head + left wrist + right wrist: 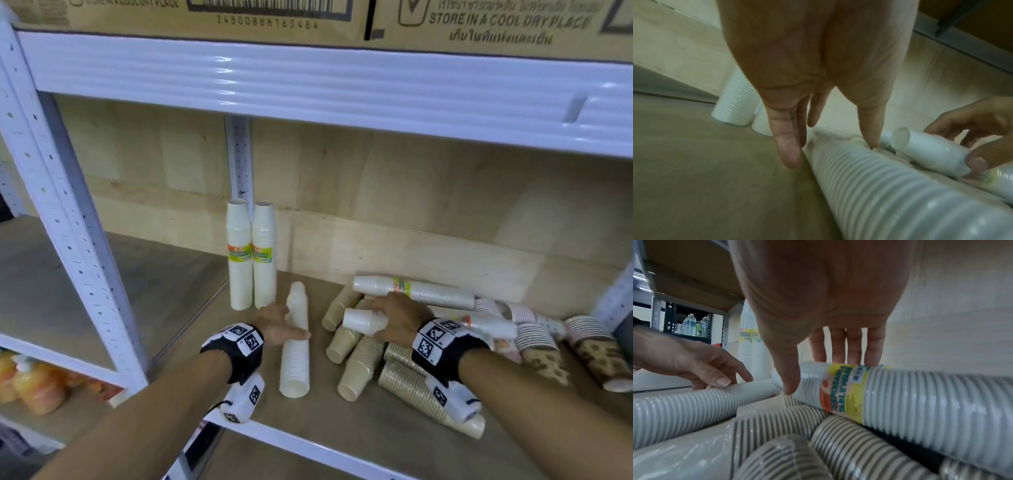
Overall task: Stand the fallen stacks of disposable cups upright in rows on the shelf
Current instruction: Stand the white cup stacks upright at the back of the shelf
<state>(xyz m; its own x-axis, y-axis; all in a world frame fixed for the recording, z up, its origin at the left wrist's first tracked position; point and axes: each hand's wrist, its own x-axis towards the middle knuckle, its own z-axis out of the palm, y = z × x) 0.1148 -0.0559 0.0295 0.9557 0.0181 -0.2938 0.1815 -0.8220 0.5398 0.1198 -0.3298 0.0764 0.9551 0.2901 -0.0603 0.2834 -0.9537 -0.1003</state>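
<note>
Two white cup stacks (252,255) with yellow labels stand upright side by side at the back of the wooden shelf (342,425). In front of them a plain white stack (295,346) lies on its side. My left hand (282,325) grips it, with the thumb (872,136) over the top and the fingers (786,146) down its left flank. My right hand (399,320) grips a fallen labelled white stack (363,322) near its closed end. Its thumb (788,382) is in front and its fingers (846,350) are behind.
Another labelled white stack (431,294) lies behind my right hand. Fallen beige stacks (358,370) and patterned stacks (548,346) crowd the right half of the shelf. A white beam (308,85) runs overhead and a post (68,240) stands at the left.
</note>
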